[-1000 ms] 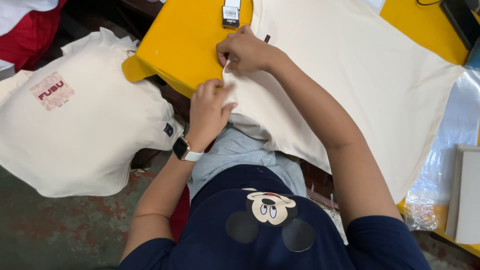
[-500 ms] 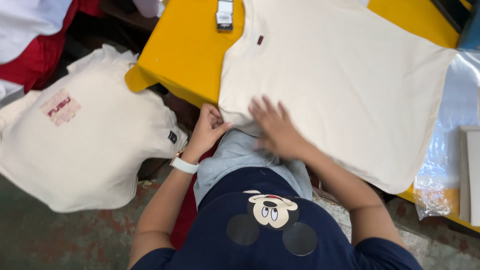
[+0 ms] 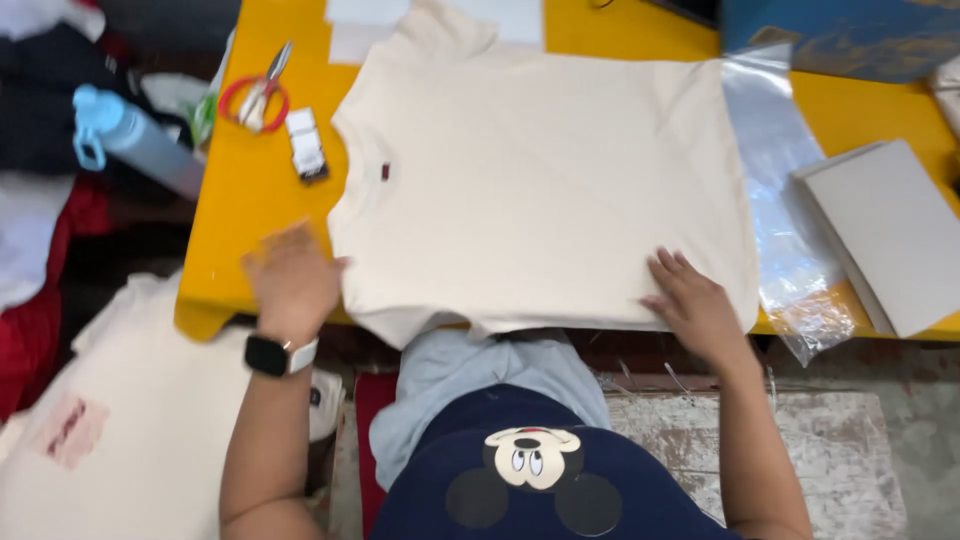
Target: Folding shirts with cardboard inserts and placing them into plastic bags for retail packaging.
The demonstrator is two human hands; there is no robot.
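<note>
Now both palms flat: left hand (image 3: 292, 282), right hand (image 3: 695, 305) pressing cream shirt (image 3: 540, 180).

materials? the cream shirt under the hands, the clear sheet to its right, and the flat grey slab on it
Shirt: soft knit fabric, likely cotton, matte; it drapes limp over the table edge. Clear sheet: thin plastic film, glossy, with crinkles and glare. Grey slab: probably cardboard or stiff paperboard, matte, with straight rigid edges.

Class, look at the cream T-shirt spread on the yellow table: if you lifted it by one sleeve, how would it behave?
The cream T-shirt would probably droop and fold: it lies flat and its hem hangs limp over the yellow table edge. It looks light, thin cloth. Pushed, it would likely wrinkle rather than slide whole.
</note>
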